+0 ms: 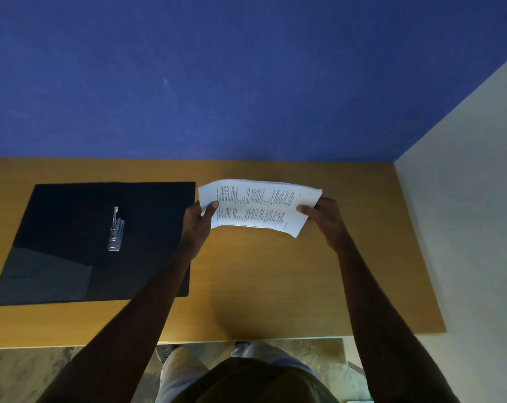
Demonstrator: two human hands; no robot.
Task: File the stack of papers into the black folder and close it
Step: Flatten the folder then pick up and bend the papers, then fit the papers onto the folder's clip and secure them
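Presently we hold the stack of papers (259, 206) above the wooden desk (261, 280), left hand (198, 221) and right hand (326, 216) each pinching a short edge, thumbs on top, probably to square the sheets for filing. Beside them the black folder (72, 257) lies open, its metal clip (115, 229) exposed; a blue wall (217, 82) backs the desk.

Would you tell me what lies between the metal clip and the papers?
Head view: only black folder surface, then the left hand gripping the papers.
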